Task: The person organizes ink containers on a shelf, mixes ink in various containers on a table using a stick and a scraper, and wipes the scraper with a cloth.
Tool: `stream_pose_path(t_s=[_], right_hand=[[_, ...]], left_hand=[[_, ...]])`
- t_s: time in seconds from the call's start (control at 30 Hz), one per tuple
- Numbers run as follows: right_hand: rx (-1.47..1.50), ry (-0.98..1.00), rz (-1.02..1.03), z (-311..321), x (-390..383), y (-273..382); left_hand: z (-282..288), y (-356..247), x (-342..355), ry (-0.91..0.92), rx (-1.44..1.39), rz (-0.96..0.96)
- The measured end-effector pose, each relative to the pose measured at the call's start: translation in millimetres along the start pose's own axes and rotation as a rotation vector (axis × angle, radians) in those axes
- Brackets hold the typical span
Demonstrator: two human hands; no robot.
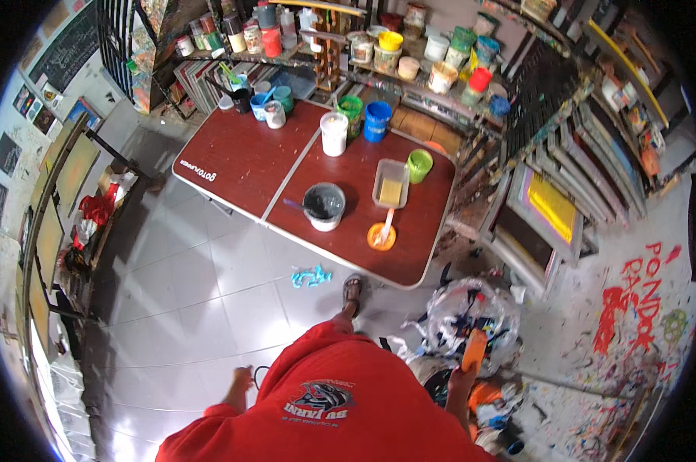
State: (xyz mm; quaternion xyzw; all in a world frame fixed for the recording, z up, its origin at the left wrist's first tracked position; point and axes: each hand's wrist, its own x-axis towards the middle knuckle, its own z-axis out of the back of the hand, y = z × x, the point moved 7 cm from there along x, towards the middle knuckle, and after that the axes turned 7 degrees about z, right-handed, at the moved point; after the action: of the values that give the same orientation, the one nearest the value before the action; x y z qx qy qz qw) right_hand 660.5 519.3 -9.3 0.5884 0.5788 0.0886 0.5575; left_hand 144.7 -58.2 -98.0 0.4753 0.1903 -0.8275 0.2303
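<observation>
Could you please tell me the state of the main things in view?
Right hand, closed on orange object
Left hand, finger pose unclear
Table, unfolded
Tub, open, dark grey inside
Clear tray, open, yellow block inside
Blue bucket, upright
Lime cup, upright
Blue strip, crumpled

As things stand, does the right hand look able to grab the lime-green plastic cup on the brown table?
Probably not: the right hand already holds a flat orange object and is well short of the lime-green plastic cup, though nothing seems to cover the cup.
</observation>
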Motion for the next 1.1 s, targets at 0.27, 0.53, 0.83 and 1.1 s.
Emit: stream_pose_path(t_s=[0.27,0.53,0.83,1.1], right_hand=[[-0.042,-0.077,-0.139,70,-59,-62],[-0.119,-0.025,-0.087,63,-103,-111],[-0.048,0.034,-0.047,-5,-219,-217],[-0.049,-0.003,-0.126,-64,-299,-282]], left_hand=[[42,-88,-36,-0.093,0.336,-0.713],[131,-169,-39,0.066,-0.267,-0.615],[252,-77,97,0.136,-0.197,-0.470],[382,-86,153,-0.108,-0.101,-0.325]])
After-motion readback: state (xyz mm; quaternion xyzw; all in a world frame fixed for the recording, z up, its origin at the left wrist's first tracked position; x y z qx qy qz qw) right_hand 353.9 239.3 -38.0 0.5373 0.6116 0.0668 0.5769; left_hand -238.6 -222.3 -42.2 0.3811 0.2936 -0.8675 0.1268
